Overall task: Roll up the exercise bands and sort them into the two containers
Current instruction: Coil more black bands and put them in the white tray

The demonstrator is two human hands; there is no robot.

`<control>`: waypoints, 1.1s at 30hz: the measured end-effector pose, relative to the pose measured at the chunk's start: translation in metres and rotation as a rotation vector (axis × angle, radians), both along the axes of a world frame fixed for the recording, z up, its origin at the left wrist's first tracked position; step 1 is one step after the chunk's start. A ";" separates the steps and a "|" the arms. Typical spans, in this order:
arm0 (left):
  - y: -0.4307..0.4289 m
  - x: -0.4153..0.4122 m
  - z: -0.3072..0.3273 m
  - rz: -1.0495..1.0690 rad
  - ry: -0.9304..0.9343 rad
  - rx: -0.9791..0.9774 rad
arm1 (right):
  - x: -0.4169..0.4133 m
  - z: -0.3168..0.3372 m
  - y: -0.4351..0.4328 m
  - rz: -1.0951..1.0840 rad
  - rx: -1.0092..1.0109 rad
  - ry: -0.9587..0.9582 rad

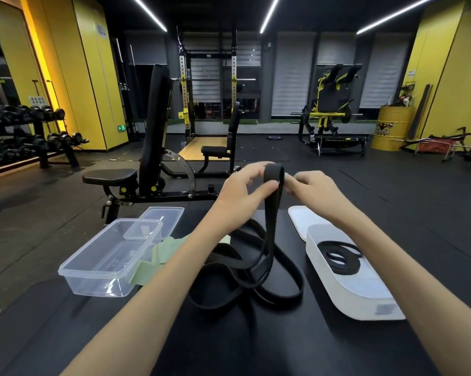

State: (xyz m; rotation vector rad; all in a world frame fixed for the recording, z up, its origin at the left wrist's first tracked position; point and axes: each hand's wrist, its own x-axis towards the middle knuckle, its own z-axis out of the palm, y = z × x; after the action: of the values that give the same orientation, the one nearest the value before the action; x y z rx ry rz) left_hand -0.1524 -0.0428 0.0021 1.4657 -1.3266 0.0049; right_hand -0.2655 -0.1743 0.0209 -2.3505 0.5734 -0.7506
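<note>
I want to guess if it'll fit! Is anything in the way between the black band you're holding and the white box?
Nothing visible blocks the path. The white box is open, with one coiled band inside. The held black band hangs down into the loose bands.

On the table (229, 346), the left container (93, 283) sits at lower left, the left lid (165, 215) just behind it and a flat band (147, 270) against its right side. The band pile (229, 283) lies in the middle. At lower right stands the right container (335, 283), a rolled band (341, 257) in it, the right lid (301, 215) behind. At frame centre, the left hand (242, 191) and right hand (313, 188) pinch the held band (273, 175) above the pile. A bench (147, 147) stands behind the table.
</note>
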 end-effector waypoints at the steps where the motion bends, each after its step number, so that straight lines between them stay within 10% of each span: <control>1: -0.002 -0.001 0.005 -0.022 0.042 -0.021 | 0.000 -0.003 0.000 0.129 0.138 -0.062; 4: -0.009 -0.002 0.020 0.018 0.132 -0.109 | -0.002 -0.014 0.004 0.468 0.654 -0.128; 10: -0.022 -0.006 0.038 0.066 0.331 -0.134 | 0.001 -0.023 0.016 0.558 0.596 -0.228; 19: -0.017 -0.012 -0.048 -0.460 0.616 0.303 | 0.017 0.024 0.002 0.477 0.825 -0.315; 29: -0.044 -0.001 -0.037 -0.494 0.952 0.267 | 0.066 0.031 -0.024 0.437 1.182 -0.264; 33: -0.057 0.033 -0.039 -0.422 1.089 0.119 | 0.080 0.030 -0.043 0.373 1.023 -0.196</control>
State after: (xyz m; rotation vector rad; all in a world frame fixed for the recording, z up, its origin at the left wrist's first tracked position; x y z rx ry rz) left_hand -0.1196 -0.0998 -0.0368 0.9666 -0.6814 -1.0142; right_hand -0.1859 -0.2171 0.0510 -1.3520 0.2977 -0.3597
